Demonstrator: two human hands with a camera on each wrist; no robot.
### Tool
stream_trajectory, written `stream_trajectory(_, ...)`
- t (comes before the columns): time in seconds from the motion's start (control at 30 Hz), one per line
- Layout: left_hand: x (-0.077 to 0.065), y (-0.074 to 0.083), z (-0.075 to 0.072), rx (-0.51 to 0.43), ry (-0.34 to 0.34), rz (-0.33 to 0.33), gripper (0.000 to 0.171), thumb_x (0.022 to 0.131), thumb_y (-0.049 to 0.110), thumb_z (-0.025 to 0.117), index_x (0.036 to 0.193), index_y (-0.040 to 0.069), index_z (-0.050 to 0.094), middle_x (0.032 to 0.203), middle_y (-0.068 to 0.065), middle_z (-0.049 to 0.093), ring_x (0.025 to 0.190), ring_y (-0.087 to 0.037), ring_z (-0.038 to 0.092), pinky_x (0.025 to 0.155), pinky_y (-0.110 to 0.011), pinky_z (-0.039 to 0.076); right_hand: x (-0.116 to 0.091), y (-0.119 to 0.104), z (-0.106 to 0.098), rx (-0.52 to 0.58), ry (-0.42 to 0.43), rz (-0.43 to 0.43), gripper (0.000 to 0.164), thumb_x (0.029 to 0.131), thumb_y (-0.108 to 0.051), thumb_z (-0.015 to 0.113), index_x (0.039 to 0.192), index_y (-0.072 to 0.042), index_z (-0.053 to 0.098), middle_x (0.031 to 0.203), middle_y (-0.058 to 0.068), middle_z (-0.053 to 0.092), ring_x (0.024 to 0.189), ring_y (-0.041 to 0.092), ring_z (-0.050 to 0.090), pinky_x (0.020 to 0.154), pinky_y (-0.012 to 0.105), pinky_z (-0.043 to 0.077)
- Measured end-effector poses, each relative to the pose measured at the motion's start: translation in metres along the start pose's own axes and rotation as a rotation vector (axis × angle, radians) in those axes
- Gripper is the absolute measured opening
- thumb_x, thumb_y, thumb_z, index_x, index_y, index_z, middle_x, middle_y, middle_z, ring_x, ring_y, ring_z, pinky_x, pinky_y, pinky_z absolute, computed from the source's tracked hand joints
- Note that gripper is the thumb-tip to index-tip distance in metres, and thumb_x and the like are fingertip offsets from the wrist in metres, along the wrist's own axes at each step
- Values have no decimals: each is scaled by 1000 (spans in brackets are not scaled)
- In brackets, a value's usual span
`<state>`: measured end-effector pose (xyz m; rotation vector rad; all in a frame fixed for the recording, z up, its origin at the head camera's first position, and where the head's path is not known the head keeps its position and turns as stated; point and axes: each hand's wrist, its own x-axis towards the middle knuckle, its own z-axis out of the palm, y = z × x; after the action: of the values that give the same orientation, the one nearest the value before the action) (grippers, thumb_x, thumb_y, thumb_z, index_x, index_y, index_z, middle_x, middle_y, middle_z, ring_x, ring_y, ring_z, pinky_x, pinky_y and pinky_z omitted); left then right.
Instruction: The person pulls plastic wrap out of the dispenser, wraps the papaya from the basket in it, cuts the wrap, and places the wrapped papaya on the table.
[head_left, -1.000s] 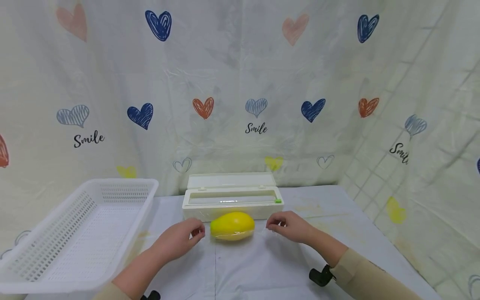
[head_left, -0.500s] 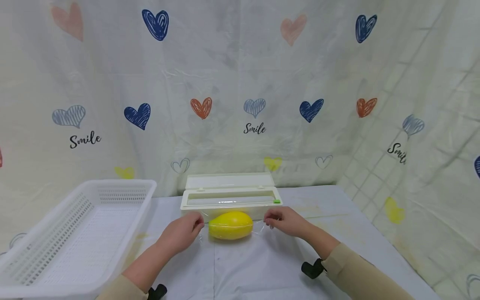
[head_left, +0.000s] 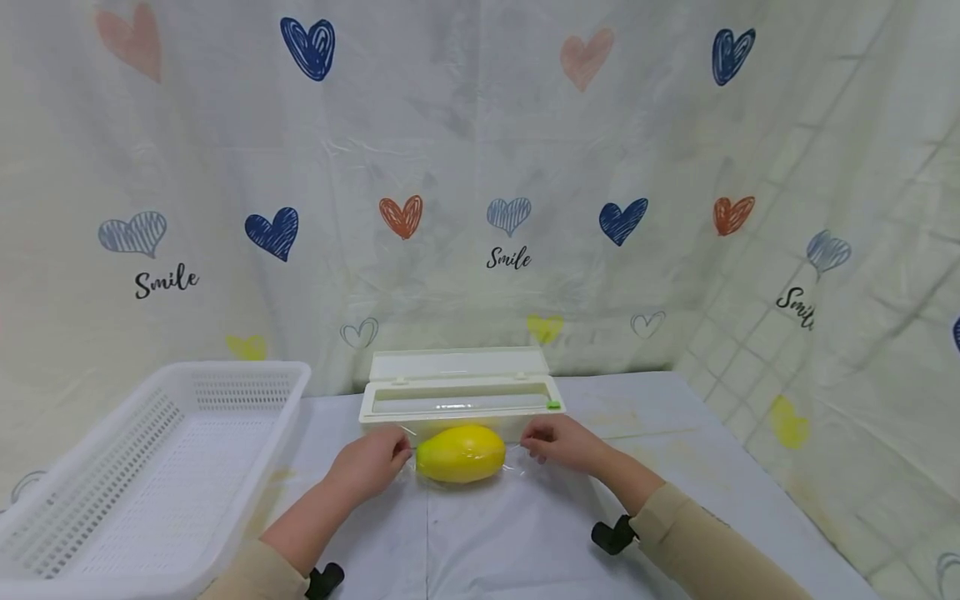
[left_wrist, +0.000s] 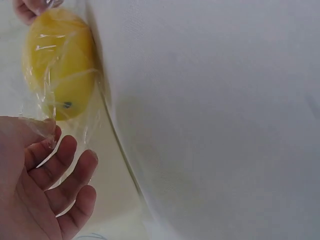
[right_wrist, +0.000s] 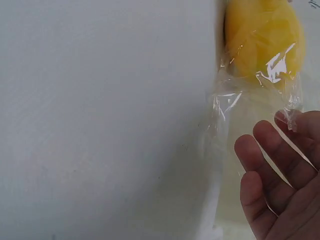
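Observation:
A smooth yellow oval fruit (head_left: 461, 454) lies on the table in the head view, with clear plastic wrap (right_wrist: 230, 100) draped over it. At its left end, my left hand (head_left: 372, 458) pinches an edge of the film between thumb and index finger; the other fingers are loosely bent in the left wrist view. On the opposite side, my right hand (head_left: 564, 442) pinches another gathered edge of the film, as the right wrist view shows. Just behind the fruit stands a white plastic-wrap dispenser (head_left: 450, 427), its lid raised and a green slider (head_left: 553, 405) at the right.
A white perforated plastic basket (head_left: 300, 392) sits at the left of the table. White cloth (head_left: 480, 542) covers the tabletop. Behind it hangs a curtain (head_left: 450, 125) printed with hearts and "Smile", which also runs along the right side.
Both hands rose slightly, lifting the film edge across the fruit, and the right hand moved a little left. The film now lies over the fruit's top. The fruit stays in place.

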<state>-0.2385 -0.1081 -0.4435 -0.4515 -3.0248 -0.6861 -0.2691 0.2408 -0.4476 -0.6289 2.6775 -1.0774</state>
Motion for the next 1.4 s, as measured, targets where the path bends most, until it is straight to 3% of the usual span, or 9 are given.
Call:
stream_trajectory(0.17, -1, 3, 0, -9, -14, -14, 12, 95, 24, 66, 87, 21, 58, 72, 5, 51, 64, -14, 48, 57, -28, 42, -3, -6, 0, -24, 41, 29, 16, 99, -25, 62, 104, -12, 70, 87, -3, 64, 76, 17, 60, 69, 30, 52)
stream_trajectory(0.33, -2, 5, 0, -3, -3, -13, 13, 95, 23, 66, 85, 22, 58, 70, 5, 51, 63, -14, 48, 57, -28, 42, -7, -23, 2, -103, 178, 72, 25, 97, -41, 62, 109, -21, 71, 90, -6, 64, 81, 14, 58, 71, 31, 50)
stream_trajectory(0.43, -2, 5, 0, -2, 3, -13, 13, 95, 23, 65, 85, 21, 58, 70, 5, 51, 62, -14, 48, 56, -28, 42, -10, -35, 5, -179, 223, -15, 36, 91, -50, 67, 114, -23, 70, 103, -7, 66, 90, 16, 59, 76, 35, 51)
stream_trajectory(0.57, -3, 6, -1, -4, 2, -15, 12, 95, 23, 65, 86, 21, 58, 70, 5, 51, 62, -14, 48, 56, -28, 42, -11, -48, 11, -372, 191, -208, 54, 86, -57, 70, 127, -23, 66, 122, -3, 63, 105, 21, 61, 86, 40, 53)
stream_trajectory(0.7, -3, 5, -1, -11, 2, -16, 11, 96, 22, 64, 87, 21, 59, 71, 5, 52, 63, -14, 48, 57, -29, 42, -4, -51, 18, -593, 170, -365, 59, 84, -60, 70, 133, -28, 63, 126, -2, 60, 108, 18, 60, 89, 35, 54)
stream_trajectory(0.8, -3, 4, -1, -20, 2, -12, 10, 96, 23, 65, 88, 21, 59, 71, 6, 52, 64, -14, 48, 58, -29, 42, 3, -50, 24, -647, 152, -408, 57, 84, -58, 71, 133, -29, 63, 123, -2, 61, 103, 16, 61, 84, 32, 54)
stream_trajectory(0.97, -2, 0, 0, -44, 16, 19, 7, 97, 23, 65, 91, 19, 62, 74, 8, 54, 66, -13, 49, 61, -30, 44, 9, -48, 30, -627, 136, -370, 54, 87, -57, 68, 133, -29, 63, 119, -6, 61, 95, 12, 61, 79, 27, 53)
stream_trajectory(1.13, -6, -2, -4, -53, 42, 42, 9, 98, 20, 63, 104, 16, 68, 90, 8, 64, 74, -11, 54, 70, -34, 49, 8, -48, 32, -545, 119, -301, 55, 88, -56, 67, 134, -28, 62, 121, -6, 62, 95, 13, 62, 82, 30, 53)
stream_trajectory(1.4, -10, -3, -17, -64, 75, -30, 22, 97, 19, 62, 119, 15, 66, 99, 6, 64, 85, -13, 60, 71, -32, 51, 9, -47, 34, -456, 121, -271, 54, 88, -54, 68, 135, -28, 62, 125, -4, 62, 102, 17, 61, 88, 34, 53)
